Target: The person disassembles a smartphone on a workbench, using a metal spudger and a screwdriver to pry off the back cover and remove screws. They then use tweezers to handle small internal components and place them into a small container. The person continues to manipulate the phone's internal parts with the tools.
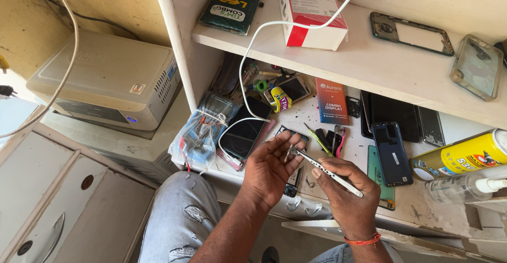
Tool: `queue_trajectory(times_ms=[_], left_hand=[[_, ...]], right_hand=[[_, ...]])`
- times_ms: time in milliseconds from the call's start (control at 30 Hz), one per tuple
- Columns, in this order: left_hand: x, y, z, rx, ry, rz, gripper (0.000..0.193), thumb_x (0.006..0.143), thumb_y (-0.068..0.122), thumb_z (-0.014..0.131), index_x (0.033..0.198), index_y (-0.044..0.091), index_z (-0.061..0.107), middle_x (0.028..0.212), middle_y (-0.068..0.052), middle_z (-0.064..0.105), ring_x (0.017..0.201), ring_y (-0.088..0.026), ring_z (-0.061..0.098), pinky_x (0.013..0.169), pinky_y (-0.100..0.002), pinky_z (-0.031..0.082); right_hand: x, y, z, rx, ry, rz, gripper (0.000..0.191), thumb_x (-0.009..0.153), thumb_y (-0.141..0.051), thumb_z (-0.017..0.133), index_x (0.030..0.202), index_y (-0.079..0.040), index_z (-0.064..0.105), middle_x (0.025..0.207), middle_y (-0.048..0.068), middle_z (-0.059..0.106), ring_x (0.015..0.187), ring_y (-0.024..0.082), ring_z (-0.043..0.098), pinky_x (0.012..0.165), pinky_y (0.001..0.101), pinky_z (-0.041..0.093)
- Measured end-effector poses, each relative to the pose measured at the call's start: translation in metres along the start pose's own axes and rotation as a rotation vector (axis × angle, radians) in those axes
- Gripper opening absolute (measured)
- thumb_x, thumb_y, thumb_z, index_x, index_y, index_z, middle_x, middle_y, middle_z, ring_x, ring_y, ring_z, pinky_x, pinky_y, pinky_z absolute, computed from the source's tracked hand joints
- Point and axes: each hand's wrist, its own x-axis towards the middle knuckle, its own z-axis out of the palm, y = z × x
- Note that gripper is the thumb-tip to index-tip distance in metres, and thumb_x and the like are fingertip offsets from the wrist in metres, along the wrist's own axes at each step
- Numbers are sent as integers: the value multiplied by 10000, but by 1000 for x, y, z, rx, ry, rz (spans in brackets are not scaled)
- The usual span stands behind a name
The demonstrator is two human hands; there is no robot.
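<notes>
Left hand point(269, 170) pinches a small metal part point(290, 150) at its fingertips, above the counter point(359, 147) edge. Right hand point(346, 191) grips tweezers point(327, 172); long axis runs up-left, tips touching the part. Left hand nearer.

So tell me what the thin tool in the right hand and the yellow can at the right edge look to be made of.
Thin silver tweezers in the right hand: apparently bare metal, judging by the bright, hard glint along the length. Yellow spray can: probably painted metal, glossy, with a white plastic-looking end. The small part in the left hand is too small to judge.
</notes>
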Motion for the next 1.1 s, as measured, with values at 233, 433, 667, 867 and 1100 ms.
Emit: queue_trajectory(times_ms=[233, 433, 667, 867, 1100], left_hand=[[-1, 0, 3, 13, -12, 4, 346, 949, 88, 536, 1281, 9, 589, 1225, -134, 705, 1160, -249, 684, 1016, -403, 548], [0, -1, 3, 25, -39, 17, 420, 905, -76, 493, 1317, -25, 554, 1245, -141, 693, 1155, -243, 688, 1055, -408, 562], [0, -2, 0, -76, -74, 21, 413, 892, -15, 476, 1296, -30, 559, 1215, -156, 709, 1136, -266, 692, 1023, -418, 560], [0, 0, 3, -42, -45, 31, 348, 968, 60, 567, 1306, -25, 569, 1214, -143, 698, 1131, -245, 686, 1029, -409, 547], [0, 1, 5, -58, -60, 36, 358, 942, 23, 558, 1296, -23, 583, 1203, -144, 703, 1123, -249, 689, 1040, -422, 560]], right_hand=[[-2, 5, -2, 119, 30, 135, 202, 835, 13, 797, 1030, 8, 746, 1091, 129, 764, 1005, 140, 719, 866, 270, 618], [0, 14, -7, 413, 57, 242, 245, 822, 61, 763, 1055, 19, 700, 1094, 163, 766, 1008, 209, 753, 931, 321, 625], [2, 24, -15, 566, 79, 358, 232, 881, 38, 729, 1102, 37, 658, 1025, 213, 748, 937, 279, 752, 851, 380, 612], [-2, 20, -13, 520, 34, 291, 212, 885, 61, 717, 1089, 73, 663, 1024, 213, 738, 943, 278, 758, 867, 402, 630], [-4, 6, -9, 402, 1, 247, 207, 848, 102, 717, 1049, 69, 677, 1093, 196, 736, 984, 236, 748, 911, 365, 629]])
